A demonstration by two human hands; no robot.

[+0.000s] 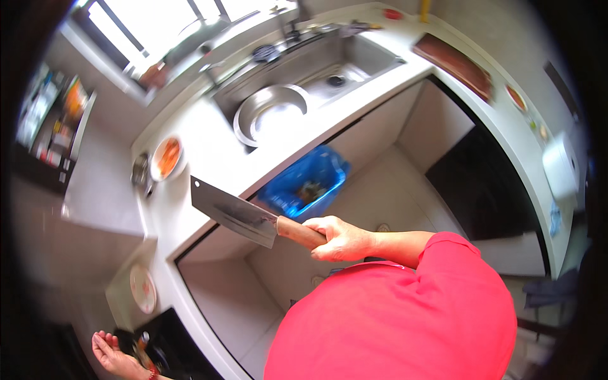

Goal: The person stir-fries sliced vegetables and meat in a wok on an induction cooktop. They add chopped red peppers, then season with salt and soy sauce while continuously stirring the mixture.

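Note:
My right hand (339, 239) is closed round the wooden handle of a cleaver (232, 209). Its broad dark blade points left, over the front edge of the counter. At the lower left, my left hand (111, 354) is raised with slightly curled fingers and nothing seen in it, near the black hob (178, 349). A white bowl of orange-red food (167, 158) stands on the counter beyond the blade. Inside the sink (380, 52) sits a round metal basin (244, 118). On the right-hand counter lies a brown cutting board (453, 66).
Below the counter edge, a bin with a blue liner (327, 190) holds scraps. A plate (143, 289) stands beside the hob. Along the right counter are a small dish of reddish food (516, 98) and a white paper roll (560, 166). The white counter (216, 166) bends round me.

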